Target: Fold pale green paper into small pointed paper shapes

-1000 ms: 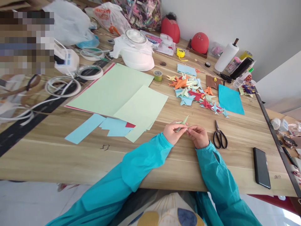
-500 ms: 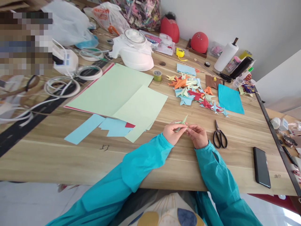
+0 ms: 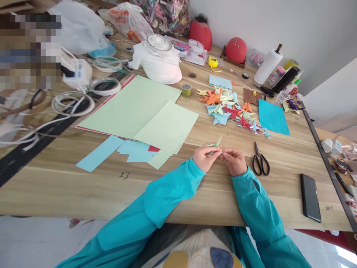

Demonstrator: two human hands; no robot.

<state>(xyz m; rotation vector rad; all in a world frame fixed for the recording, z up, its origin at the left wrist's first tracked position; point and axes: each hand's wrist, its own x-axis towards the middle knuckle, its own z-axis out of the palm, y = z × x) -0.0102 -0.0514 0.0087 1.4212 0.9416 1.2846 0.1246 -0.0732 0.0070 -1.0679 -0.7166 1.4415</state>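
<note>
Between my hands is a small light-green origami crane, mostly covered by my fingers, with one pointed tip standing up. My left hand is closed around its body. The fingertips of my right hand pinch its near edge, close against my left thumb. To the right of my hands lie black-handled scissors, their blades pointing away. A heap of folded paper cranes in orange, red, blue, yellow and green is on the table beyond.
Large light-green paper sheets and blue paper strips cover the table to the left. A turquoise paper square sits at the right, a phone near the front edge. Behind stand a thread spool, yellow tape measure and coiled cables.
</note>
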